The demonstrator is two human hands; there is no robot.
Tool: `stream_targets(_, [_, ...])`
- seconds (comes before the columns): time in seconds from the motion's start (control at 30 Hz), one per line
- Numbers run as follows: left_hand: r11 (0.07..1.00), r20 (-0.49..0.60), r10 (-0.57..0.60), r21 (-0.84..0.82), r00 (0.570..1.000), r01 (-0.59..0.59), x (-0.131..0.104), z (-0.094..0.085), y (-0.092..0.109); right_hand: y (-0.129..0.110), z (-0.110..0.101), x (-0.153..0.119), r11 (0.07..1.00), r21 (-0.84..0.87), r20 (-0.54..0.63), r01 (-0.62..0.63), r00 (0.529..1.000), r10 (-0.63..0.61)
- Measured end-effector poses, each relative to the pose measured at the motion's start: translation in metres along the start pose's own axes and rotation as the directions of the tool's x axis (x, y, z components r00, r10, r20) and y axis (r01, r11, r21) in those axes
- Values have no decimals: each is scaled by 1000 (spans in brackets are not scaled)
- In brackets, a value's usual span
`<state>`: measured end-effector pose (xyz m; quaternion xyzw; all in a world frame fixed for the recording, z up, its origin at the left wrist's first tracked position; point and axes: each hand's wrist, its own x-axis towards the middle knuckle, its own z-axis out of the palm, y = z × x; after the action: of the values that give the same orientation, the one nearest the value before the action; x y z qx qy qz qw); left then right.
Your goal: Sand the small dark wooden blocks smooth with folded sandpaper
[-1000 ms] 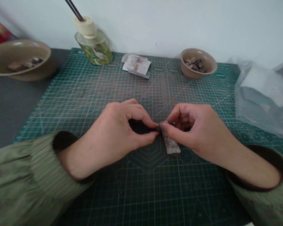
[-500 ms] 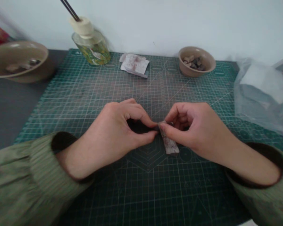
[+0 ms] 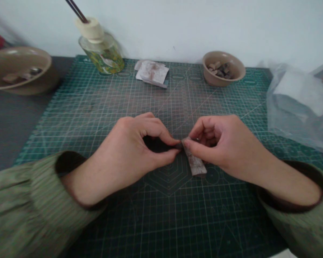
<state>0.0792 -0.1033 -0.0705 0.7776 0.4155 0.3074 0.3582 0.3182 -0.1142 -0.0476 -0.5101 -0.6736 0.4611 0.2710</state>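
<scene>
Between the thumb and fingers of my left hand (image 3: 134,150) is a small dark piece (image 3: 179,145), mostly covered by the fingertips. My right hand (image 3: 223,143) pinches the upper end of a worn, brown-stained strip of sandpaper (image 3: 196,164), whose lower end hangs toward me. The strip's pinched end meets the dark piece, so both sets of fingertips are almost together. Under the hands lies a green cutting mat (image 3: 161,222) with a white grid.
Farther back are folded stained papers (image 3: 152,72) and a small brown bowl (image 3: 223,83) of little blocks. A reed diffuser bottle (image 3: 102,53) stands back left, near a larger bowl (image 3: 29,86) with a few pieces. On the right rests a clear plastic bag (image 3: 298,104).
The lower end of the sandpaper strip has shifted slightly right. Both hands keep their pinch in nearly the same place, and the view has moved a little.
</scene>
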Motion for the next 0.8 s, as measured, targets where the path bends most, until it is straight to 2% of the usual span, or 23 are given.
stream_targets(0.1, [1000, 11, -23, 13, 1000, 23, 0, 0, 3, 0, -1, 1, 1000, 4, -13, -9, 1000, 9])
stream_targets(0.23, [999, 9, -33, 25, 999, 33, 1, 0, 5, 0, -1, 2, 1000, 10, 23, -17, 1000, 16])
stream_targets(0.33, [999, 10, -30, 27, 1000, 30, 1, 0, 4, 1, -1, 2, 1000, 12, -16, -3, 1000, 4])
stream_targets(0.47, [999, 19, -39, 32, 999, 38, 0, -1, 3, 2, 0, 1, 1000, 12, 9, 11, 1000, -11])
stream_targets(0.57, [999, 18, -40, 32, 999, 39, 0, -1, 2, 2, 1, 1, 1000, 2, -27, 23, 999, -23])
stream_targets(0.7, [998, 15, -48, 39, 999, 48, 0, -1, 2, 1, 1, 1, 1000, -12, 20, 22, 1000, -22])
stream_targets(0.8, [998, 14, -47, 38, 999, 46, 0, 0, 2, 0, 1, 1, 999, -37, -12, 37, 999, -37])
